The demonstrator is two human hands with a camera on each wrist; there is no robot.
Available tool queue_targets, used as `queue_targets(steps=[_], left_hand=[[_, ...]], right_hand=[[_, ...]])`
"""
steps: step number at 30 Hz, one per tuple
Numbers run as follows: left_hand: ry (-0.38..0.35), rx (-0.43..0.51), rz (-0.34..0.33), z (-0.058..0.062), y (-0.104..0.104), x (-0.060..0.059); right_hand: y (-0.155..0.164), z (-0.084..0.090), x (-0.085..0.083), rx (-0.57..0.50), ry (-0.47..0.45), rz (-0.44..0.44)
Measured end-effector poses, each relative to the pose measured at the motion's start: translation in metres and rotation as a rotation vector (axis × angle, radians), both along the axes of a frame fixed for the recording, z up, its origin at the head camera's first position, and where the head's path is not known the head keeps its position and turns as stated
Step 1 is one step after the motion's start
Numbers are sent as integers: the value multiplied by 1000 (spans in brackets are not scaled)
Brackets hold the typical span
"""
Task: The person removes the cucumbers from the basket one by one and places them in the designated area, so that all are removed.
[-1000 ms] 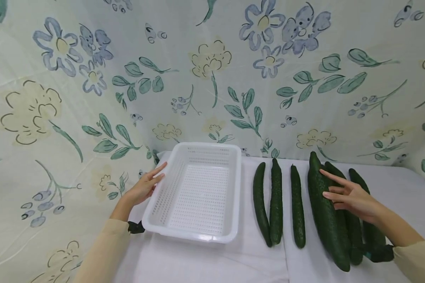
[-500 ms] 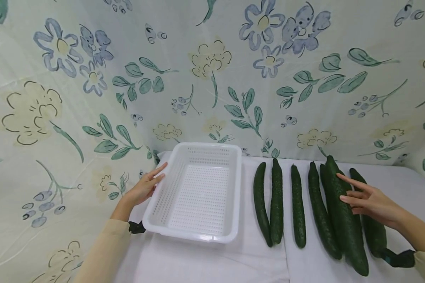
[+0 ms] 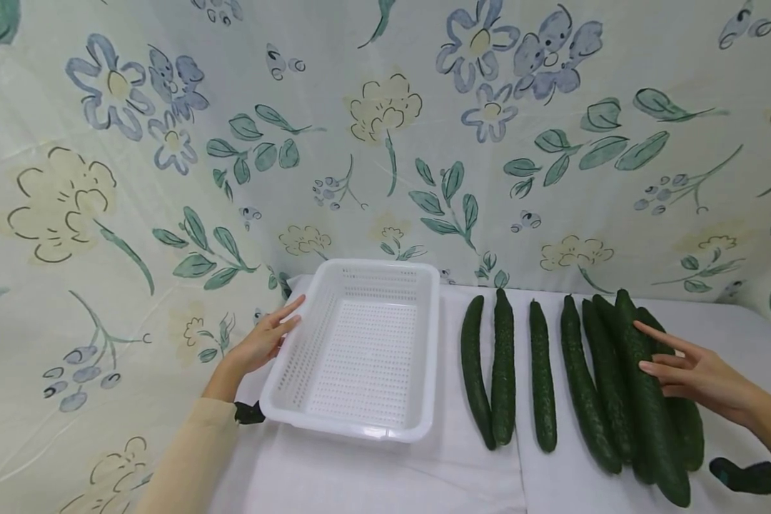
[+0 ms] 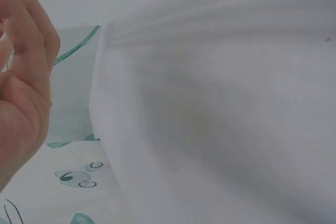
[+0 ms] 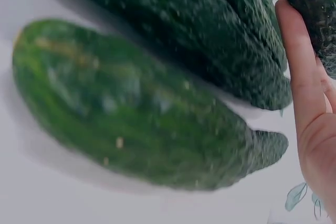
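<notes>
A white perforated basket (image 3: 432, 343) stands on the white cloth, and my left hand (image 3: 262, 344) rests on its left rim with straight fingers. In the left wrist view, the left hand (image 4: 21, 93) lies beside the basket wall (image 4: 220, 129). Several dark green cucumbers lie lengthwise to the basket's right, the nearest being a pair (image 3: 488, 371). My right hand (image 3: 694, 371) touches the large cucumber (image 3: 645, 407) with straight fingers; that cucumber lies against the rightmost ones. Up close, the cucumber (image 5: 131, 108) fills the right wrist view, with the right hand (image 5: 310, 103) at the edge.
A floral cloth (image 3: 385, 143) hangs as a backdrop behind and to the left of the table. A single cucumber (image 3: 542, 371) lies between the pair and the right-hand group. Bare white cloth (image 3: 373, 478) stretches in front of the basket.
My right hand has moved right, rolling the large cucumber from the left side of the right-hand group over to its right side. The left hand and basket stayed still.
</notes>
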State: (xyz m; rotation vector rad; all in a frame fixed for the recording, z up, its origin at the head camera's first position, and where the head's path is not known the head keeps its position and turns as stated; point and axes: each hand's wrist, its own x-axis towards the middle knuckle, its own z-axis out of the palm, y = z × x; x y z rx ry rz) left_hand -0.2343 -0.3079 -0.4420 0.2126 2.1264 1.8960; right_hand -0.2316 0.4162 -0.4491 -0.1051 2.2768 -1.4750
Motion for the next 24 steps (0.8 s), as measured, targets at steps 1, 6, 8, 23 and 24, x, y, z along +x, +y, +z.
queue_targets(steps=[1,6,8,23,24], left_hand=[[7,-3,-4,-1,0,0],[20,-39,10,-8,-3,-3],[20,-54,20,-10,-4,-4],[17,-47,20,-13,-6,-6],[18,-45,18,-13,-6,-6]], right_hand=[[2,-1,0,7,2,-4],[14,-4,1,86,14,-30],[18,-5,1,115,21,-40],[58,-17,-3,124,0,-74],[60,-18,-3,116,0,-76]])
